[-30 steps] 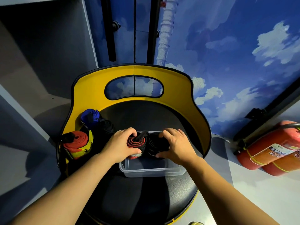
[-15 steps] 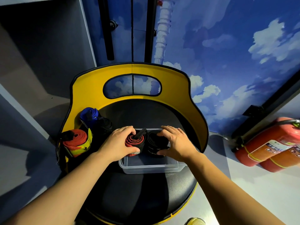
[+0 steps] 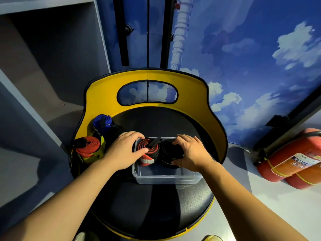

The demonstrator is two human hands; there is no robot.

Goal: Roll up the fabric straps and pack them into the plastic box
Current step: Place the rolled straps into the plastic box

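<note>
A clear plastic box (image 3: 166, 178) sits on the black seat of a yellow-backed chair (image 3: 205, 105). Two rolled straps stand side by side in its far half. My left hand (image 3: 121, 152) grips the red-and-black roll (image 3: 149, 152), thumb on its top, fingers over its far side. My right hand (image 3: 192, 152) grips the black roll (image 3: 171, 153) beside it. Left of the box lie a red-and-yellow rolled strap (image 3: 88, 150), a blue roll (image 3: 102, 121) and a dark one (image 3: 115, 131).
The chair's curved yellow back rises behind and around the seat. Two red fire extinguishers (image 3: 291, 160) lie on the floor at the right. A grey shelf unit (image 3: 43, 66) stands at the left. A blue sky-painted wall (image 3: 243, 49) is behind.
Both hands stay on the two rolls in the box. The rolls sit a little lower in it than a second ago.
</note>
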